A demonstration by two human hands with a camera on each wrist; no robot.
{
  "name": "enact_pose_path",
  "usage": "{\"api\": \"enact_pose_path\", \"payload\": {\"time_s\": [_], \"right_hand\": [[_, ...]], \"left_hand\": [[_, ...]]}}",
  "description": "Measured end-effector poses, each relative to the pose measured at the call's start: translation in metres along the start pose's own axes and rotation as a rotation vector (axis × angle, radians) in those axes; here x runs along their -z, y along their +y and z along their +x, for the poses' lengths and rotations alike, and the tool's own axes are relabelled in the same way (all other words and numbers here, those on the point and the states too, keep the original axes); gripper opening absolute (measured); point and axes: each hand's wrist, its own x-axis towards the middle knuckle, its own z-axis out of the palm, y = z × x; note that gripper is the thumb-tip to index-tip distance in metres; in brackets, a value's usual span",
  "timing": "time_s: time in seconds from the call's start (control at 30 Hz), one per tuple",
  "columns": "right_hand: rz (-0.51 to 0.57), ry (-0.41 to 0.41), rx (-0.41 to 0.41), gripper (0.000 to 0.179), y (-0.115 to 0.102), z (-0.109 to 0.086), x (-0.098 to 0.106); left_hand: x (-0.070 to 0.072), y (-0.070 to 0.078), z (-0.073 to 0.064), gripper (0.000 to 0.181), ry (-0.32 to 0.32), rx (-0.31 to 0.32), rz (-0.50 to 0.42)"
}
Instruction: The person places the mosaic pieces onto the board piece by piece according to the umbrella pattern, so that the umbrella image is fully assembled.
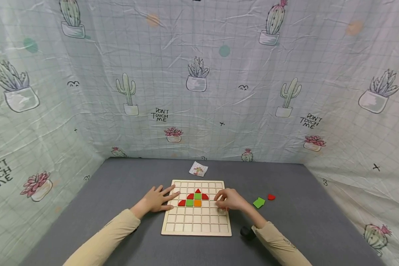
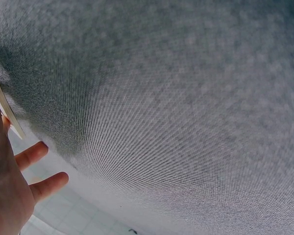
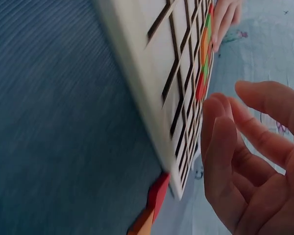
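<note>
Laid pieces: a red triangle (image 1: pixel 197 191) sits above an upper green square (image 1: pixel 197 196) flanked by red curved pieces (image 1: pixel 205 197); the row toward your 6 o'clock has a red corner piece (image 1: pixel 182 203), a lower green square (image 1: pixel 190 203) and an orange square (image 1: pixel 197 203).
Board: the gridded board (image 1: pixel 197 228) lies flat before you, holding that group near its middle, toward 12 o'clock.
Left grip: your left hand (image 1: pixel 155 199) has its fingers spread at the board's 9 o'clock edge, fingertips over the border cells.
Right grip: your right hand (image 1: pixel 232 200) hangs over the 3 o'clock edge, thumb and index tips close together; you cannot tell whether they pinch a piece.
Board corner: in the right wrist view, a red piece (image 3: pixel 158 197) and an orange piece (image 3: pixel 143 223) lie just beside it.
Loose at 3 o'clock: green pieces (image 1: pixel 259 203) and a red rounded piece (image 1: pixel 271 197).
At 12 o'clock: a small printed card (image 1: pixel 198 169) lies on the grey tabletop (image 1: pixel 146 168).
Slip risk: uneven pressure from your left fingers could slide the board and jog the pieces.
Knock risk: a low right-hand sweep could scatter the pieces by the corner; a loose pinch could drop anything held there.
</note>
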Motion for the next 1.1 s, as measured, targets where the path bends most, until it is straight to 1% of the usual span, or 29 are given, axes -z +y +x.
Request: {"api": "enact_pose_path", "payload": {"time_s": [0.13, 0.17, 0.2, 0.37, 0.53, 0.73, 1.1], "right_hand": [[-0.032, -0.01, 0.023, 0.017, 0.009, -0.01, 0.008], [-0.038, -0.008, 0.025, 0.017, 0.011, -0.013, 0.01], [-0.042, -0.004, 0.028, 0.017, 0.013, -0.015, 0.012], [-0.037, 0.004, 0.017, 0.017, 0.021, -0.03, 0.025], [-0.012, 0.007, 0.004, 0.019, 0.031, -0.043, 0.039], [-0.011, 0.019, -0.023, 0.018, 0.046, -0.053, 0.052], [-0.019, 0.048, -0.066, 0.021, 0.066, -0.064, 0.061]], "left_hand": [[0.002, 0.001, 0.0, 0.06, -0.004, 0.002, 0.011], [0.01, 0.006, -0.002, 0.06, -0.038, 0.021, 0.016], [0.011, 0.007, -0.002, 0.059, -0.043, 0.027, 0.024], [0.012, 0.01, -0.001, 0.058, -0.054, 0.041, 0.051], [0.01, 0.009, 0.0, 0.059, -0.058, 0.054, 0.054], [0.009, 0.007, -0.001, 0.057, -0.04, 0.045, 0.073], [0.014, 0.01, -0.003, 0.057, -0.041, 0.044, 0.068]]}}
